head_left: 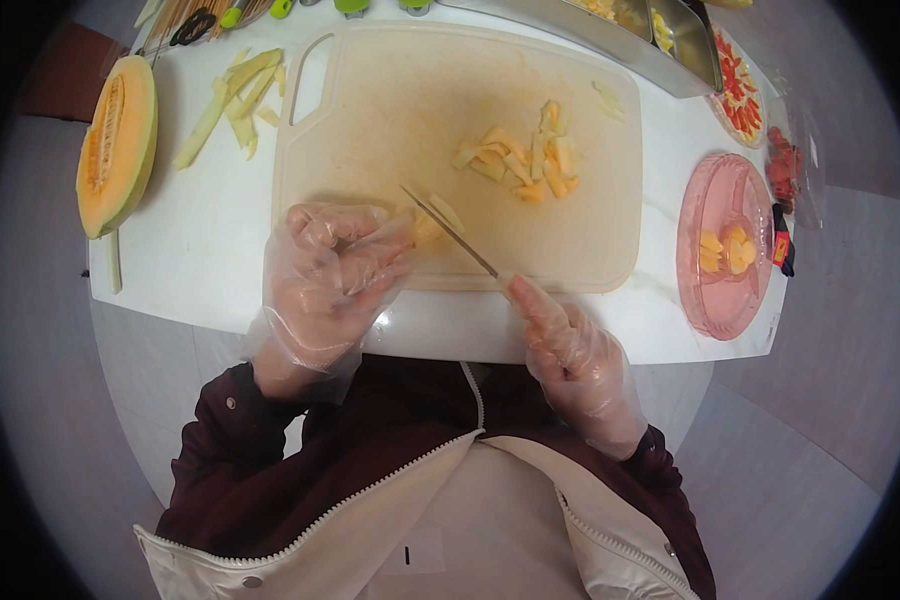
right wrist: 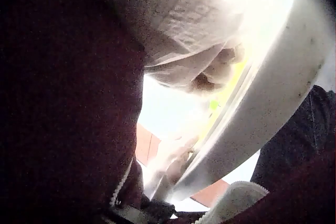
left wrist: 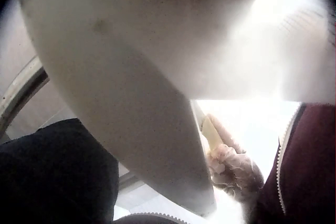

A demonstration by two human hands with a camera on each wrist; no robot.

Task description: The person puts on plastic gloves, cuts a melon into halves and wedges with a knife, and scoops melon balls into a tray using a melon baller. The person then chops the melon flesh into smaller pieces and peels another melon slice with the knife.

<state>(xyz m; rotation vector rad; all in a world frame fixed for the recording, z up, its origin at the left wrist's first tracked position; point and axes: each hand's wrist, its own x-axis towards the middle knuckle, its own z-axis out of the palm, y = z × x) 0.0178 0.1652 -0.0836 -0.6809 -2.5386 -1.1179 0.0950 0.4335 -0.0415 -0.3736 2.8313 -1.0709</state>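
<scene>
In the head view the gloved right hand [head_left: 580, 370] grips a small knife [head_left: 452, 232], its blade pointing up and left across the board's lower part. The gloved left hand [head_left: 325, 280], fingers curled, is at the board's lower left edge beside pale melon pieces [head_left: 432, 226]; whether it pinches one is hidden. More orange melon pieces [head_left: 520, 160] and peel lie on the cutting board [head_left: 370, 110]. The left wrist view shows the right hand [left wrist: 233, 169] around a pale handle. The right wrist view is dark and overexposed, with some fingers [right wrist: 218, 71] visible.
A half melon [head_left: 120, 150] and green peel strips [head_left: 240, 100] lie left of the board. On the right stands a pink divided tray [head_left: 700, 270] holding orange pieces. Metal containers [head_left: 670, 72], a plate of red and white pieces [head_left: 738, 95] and black scissors [head_left: 192, 27] are farther back.
</scene>
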